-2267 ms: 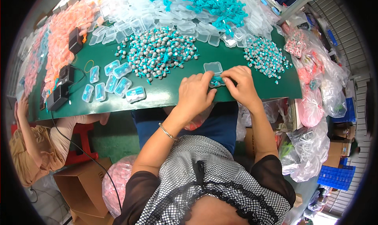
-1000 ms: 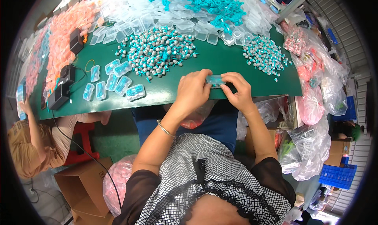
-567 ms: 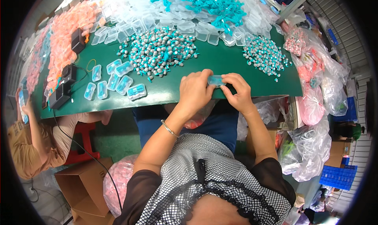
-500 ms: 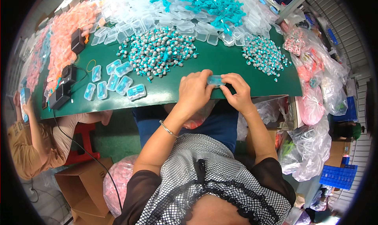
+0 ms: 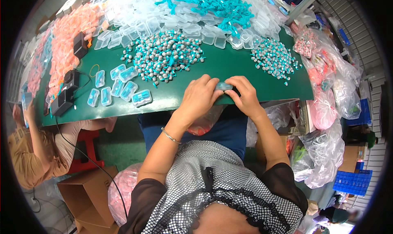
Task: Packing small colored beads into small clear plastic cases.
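Note:
Between my two hands, just above the near edge of the green table (image 5: 172,95), is a small clear plastic case (image 5: 223,86) with something teal inside. My left hand (image 5: 199,95) pinches its left end, and my right hand (image 5: 244,95) grips its right end with thumb and fingers. The middle of the case shows between my fingertips; its ends are hidden. To the left lie several filled clear cases (image 5: 128,91) with teal cords inside. Beyond my hands is a large heap of grey-and-teal plugs (image 5: 167,54), with a smaller heap of plugs (image 5: 273,56) on the right.
Empty clear cases (image 5: 139,27) and a pile of teal cords (image 5: 213,7) cover the far side. Orange pieces (image 5: 73,33) and black boxes (image 5: 62,102) with a cable lie left. Another person (image 5: 37,148) works at far left. Plastic bags (image 5: 321,152) crowd the right.
The case has tipped, so it looks narrower from above. My fingers have closed in around it, with the right hand shifted slightly left.

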Motion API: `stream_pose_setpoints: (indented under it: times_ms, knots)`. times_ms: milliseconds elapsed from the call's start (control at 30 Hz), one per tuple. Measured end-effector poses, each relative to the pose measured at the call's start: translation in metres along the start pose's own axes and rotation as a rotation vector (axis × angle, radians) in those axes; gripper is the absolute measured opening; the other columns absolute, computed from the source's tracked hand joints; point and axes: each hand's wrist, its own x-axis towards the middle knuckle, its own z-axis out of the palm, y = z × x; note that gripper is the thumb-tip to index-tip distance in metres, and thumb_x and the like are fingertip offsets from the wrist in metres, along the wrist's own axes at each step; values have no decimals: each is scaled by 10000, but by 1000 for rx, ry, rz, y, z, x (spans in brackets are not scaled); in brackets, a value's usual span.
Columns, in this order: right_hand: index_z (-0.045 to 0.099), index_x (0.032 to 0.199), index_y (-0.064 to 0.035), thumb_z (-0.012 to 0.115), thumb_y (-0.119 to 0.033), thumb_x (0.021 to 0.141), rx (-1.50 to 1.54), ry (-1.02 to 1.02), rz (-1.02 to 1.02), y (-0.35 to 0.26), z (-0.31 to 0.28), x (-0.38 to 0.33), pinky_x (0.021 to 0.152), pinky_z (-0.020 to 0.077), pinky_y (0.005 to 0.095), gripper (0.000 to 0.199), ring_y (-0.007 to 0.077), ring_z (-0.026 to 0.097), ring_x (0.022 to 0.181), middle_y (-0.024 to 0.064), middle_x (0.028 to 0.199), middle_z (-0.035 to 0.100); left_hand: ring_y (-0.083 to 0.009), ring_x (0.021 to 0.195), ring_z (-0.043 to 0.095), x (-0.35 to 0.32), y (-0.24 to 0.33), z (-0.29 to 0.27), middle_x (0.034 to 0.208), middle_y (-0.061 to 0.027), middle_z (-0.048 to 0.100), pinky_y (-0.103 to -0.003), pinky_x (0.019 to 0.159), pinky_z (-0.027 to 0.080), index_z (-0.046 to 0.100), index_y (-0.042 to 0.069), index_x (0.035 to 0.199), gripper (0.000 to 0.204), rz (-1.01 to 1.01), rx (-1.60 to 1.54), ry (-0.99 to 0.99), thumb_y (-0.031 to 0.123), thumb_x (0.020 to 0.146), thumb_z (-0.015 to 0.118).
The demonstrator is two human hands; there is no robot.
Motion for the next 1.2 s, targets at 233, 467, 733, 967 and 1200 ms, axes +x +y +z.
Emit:
stream_pose_setpoints:
  times_ms: [233,467,733,967,1200]
  knots:
    - [656,1013,-7,732,9,796,194,-19,101,-10,13,0,651,517,318,231,237,642,755,114,907,635,-333,783,608,-10,-10,-13,834,-108,585,-433,715,477,654,52,904,206,28,-74,12,251,868,689]
    - [664,1092,-7,698,40,802,361,114,167,-25,22,13,745,527,285,296,175,643,857,119,1152,643,-322,873,651,-25,-1,-67,994,-136,635,-415,769,526,673,35,1026,233,-23,-41,187,172,849,734]
    - [691,967,-1,674,42,831,205,-16,135,-18,21,13,780,536,314,144,232,669,906,123,1039,669,-359,970,641,-71,-109,-166,1073,-150,663,-445,821,507,665,30,1067,254,-335,691,601,144,847,719]
    - [688,986,-41,675,-40,832,30,40,120,10,13,42,842,516,387,155,307,644,962,123,1025,675,-299,1026,617,-86,-134,-172,1075,-68,676,-455,846,459,668,121,1025,254,-542,889,499,266,821,706]
    - [668,1071,-102,756,-127,783,-535,131,-16,50,33,98,891,414,439,302,265,569,1056,63,1078,635,-303,1065,592,-74,-123,-163,1120,-70,656,-444,879,437,653,117,1048,267,-505,869,523,265,834,711]
